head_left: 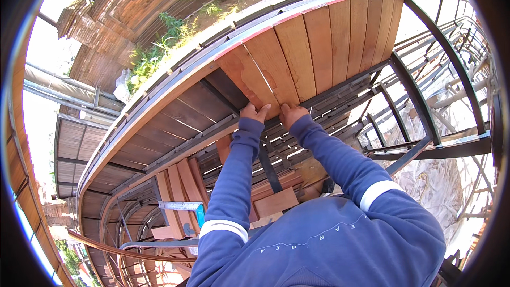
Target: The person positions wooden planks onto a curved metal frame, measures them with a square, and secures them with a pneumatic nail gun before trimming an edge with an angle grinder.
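Observation:
A reddish-brown wooden plank [239, 72] lies at the left end of a row of planks on the curved frame. Along its right side runs a thin bright gap, with a lighter neighbouring plank [271, 64] beyond it. My left hand [255, 112] is closed at the near end of the reddish plank, thumb pressed against the wood. Just to its right, the curled fingers of my right hand [292, 114] grip the near end of the neighbouring plank. The undersides of both hands' grips are hidden. A dark metal bar [220, 97] crosses the frame left of the planks.
Below my left forearm, a try square [180, 206] with a teal handle rests on loose boards [183, 183]. Curved black metal beams [417, 98] rise at the right, above crumpled pale sheeting [433, 186]. Plants [170, 34] and a brick structure [122, 21] stand beyond the rim.

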The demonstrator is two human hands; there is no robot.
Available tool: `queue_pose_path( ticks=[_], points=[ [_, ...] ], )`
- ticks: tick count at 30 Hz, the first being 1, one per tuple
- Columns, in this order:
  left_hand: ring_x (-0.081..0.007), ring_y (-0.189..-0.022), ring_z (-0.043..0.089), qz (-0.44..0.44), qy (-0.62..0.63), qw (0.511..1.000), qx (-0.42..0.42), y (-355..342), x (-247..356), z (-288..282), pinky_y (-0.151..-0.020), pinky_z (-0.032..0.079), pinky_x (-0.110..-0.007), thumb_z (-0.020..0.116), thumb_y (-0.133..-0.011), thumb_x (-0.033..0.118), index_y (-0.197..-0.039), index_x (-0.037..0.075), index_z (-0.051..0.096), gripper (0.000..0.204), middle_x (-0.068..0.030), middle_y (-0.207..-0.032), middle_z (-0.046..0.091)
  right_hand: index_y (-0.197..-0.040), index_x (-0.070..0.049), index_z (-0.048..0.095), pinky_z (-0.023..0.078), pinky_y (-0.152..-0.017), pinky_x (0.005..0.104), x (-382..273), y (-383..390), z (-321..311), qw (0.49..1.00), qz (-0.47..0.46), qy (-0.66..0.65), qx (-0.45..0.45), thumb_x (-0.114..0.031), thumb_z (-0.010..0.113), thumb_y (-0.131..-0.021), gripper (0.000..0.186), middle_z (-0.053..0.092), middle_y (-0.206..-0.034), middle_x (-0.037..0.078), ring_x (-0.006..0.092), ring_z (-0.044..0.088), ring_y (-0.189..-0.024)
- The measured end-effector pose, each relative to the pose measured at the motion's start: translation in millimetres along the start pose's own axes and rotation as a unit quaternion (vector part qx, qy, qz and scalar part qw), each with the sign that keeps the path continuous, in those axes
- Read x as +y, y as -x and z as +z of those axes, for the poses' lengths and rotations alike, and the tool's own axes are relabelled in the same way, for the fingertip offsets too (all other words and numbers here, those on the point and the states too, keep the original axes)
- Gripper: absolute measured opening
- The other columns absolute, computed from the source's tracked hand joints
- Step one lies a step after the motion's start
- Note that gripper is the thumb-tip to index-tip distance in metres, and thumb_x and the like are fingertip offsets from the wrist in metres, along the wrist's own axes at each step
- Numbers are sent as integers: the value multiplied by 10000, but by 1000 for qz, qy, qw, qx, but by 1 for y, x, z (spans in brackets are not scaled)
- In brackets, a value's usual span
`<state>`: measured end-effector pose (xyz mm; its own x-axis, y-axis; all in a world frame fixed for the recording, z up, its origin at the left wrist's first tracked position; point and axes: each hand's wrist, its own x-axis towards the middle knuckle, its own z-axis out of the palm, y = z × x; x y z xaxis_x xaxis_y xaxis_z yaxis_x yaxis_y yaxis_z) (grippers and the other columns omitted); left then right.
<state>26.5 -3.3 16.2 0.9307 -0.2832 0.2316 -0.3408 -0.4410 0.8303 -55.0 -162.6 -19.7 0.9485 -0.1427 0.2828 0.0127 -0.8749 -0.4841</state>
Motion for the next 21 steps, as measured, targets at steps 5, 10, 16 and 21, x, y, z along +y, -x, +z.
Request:
queue_pose_path(
  ticks=[5,10,16,21],
  points=[
    [-170,-681,639,-45,-24,998,-36,1,-8,-3,-646,515,-333,799,-818,295,-945,-6,679,348,-100,-782,706,-917,-60,594,558,-703,462,-2,-1,5,1000,0,-3,-4,-219,611,-867,167,673,-855,174,363,686,-756],
    [-136,-667,634,-82,-126,988,-44,-1,-22,0,-619,512,-321,784,-842,276,-981,8,683,319,-79,-769,707,-929,-55,595,550,-748,474,-1,-3,6,999,0,-6,-34,-219,616,-860,179,665,-895,179,374,677,-818],
    [-291,-719,690,-66,-121,989,-54,1,19,-11,-661,533,-377,779,-819,408,-953,-14,677,455,-157,-807,714,-843,-59,573,541,-651,494,5,-2,11,999,-22,-18,28,-202,627,-873,155,647,-808,187,404,650,-711],
    [-343,-832,703,-74,-101,991,-51,1,15,-14,-743,541,-400,774,-808,441,-963,-24,680,499,-195,-878,720,-827,-64,579,538,-646,491,2,-2,11,999,-29,-11,36,-239,636,-904,200,650,-792,194,410,649,-700]
  ],
)
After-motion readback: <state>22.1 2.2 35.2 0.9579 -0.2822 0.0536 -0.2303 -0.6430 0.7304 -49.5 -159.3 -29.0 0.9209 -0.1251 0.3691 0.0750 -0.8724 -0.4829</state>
